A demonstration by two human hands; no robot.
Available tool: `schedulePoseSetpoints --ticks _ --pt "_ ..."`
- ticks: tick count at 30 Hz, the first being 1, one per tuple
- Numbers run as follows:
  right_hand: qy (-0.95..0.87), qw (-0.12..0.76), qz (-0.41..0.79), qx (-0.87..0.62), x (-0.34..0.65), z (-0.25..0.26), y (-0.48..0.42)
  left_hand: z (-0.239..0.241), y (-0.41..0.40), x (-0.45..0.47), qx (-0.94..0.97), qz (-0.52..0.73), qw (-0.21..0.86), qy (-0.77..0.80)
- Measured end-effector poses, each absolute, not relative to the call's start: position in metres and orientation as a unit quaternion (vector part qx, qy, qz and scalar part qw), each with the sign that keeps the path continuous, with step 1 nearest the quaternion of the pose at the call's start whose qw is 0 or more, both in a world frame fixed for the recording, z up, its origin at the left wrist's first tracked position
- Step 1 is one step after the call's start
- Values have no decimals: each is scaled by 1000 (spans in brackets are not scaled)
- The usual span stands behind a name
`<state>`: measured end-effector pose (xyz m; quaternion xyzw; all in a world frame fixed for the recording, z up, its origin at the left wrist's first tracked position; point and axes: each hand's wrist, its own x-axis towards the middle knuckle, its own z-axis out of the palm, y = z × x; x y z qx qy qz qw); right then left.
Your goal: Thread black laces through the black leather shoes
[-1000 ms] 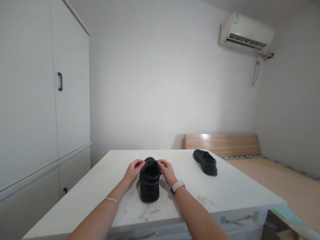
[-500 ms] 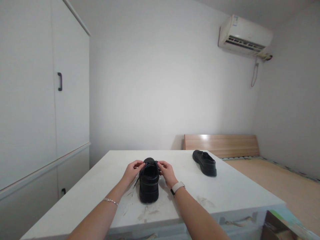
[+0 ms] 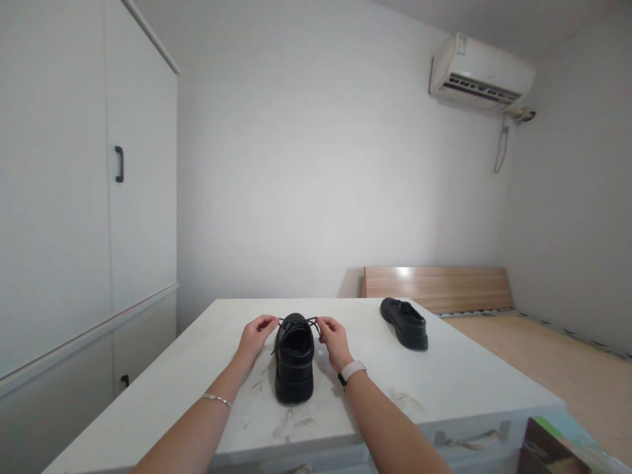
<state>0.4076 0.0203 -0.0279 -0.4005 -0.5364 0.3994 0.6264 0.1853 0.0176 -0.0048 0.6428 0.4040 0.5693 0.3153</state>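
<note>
A black lace-up shoe (image 3: 295, 368) stands upright on the white tabletop (image 3: 237, 401), heel toward me. Its black shoelace (image 3: 310, 321) is drawn out sideways above the shoe's opening, with loops showing on both sides. My left hand (image 3: 257, 332) pinches the lace to the left of the shoe. To the right, my right hand (image 3: 334, 339) is closed on the other side of the same lace. Both hands are apart from the shoe's body. A second black shoe (image 3: 405, 324) rests farther back on the right, toe pointing away, untouched.
A white wardrobe (image 3: 54, 197) stands at the left. On the right is a bed base with a wooden headboard (image 3: 434, 288). An open cardboard box (image 3: 548, 451) sits by the table's front right corner. Dark scuffs mark the tabletop near the shoe.
My hands have moved apart, the left one outward to the left and the right one slightly to the right. The lace loops now stretch out beyond the shoe's sides.
</note>
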Motion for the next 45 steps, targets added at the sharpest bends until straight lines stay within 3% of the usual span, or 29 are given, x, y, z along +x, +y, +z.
schedulePoseSetpoints --ticks 11,16,26,35,39,45 --pt "-487 647 437 -392 412 -28 20 -2 16 184 615 583 350 400" --pt "-480 633 483 -368 409 -26 16 -2 14 188 618 563 399 376" --pt "-410 678 535 -294 417 -20 22 5 14 179 475 646 522 290" --pt "-440 643 559 -282 421 -17 19 17 4 173 473 634 551 266" --pt "-468 620 553 -300 412 -21 18 12 1 181 530 585 536 298" --pt "-511 593 520 -341 401 -29 20 -5 11 192 610 561 424 364"
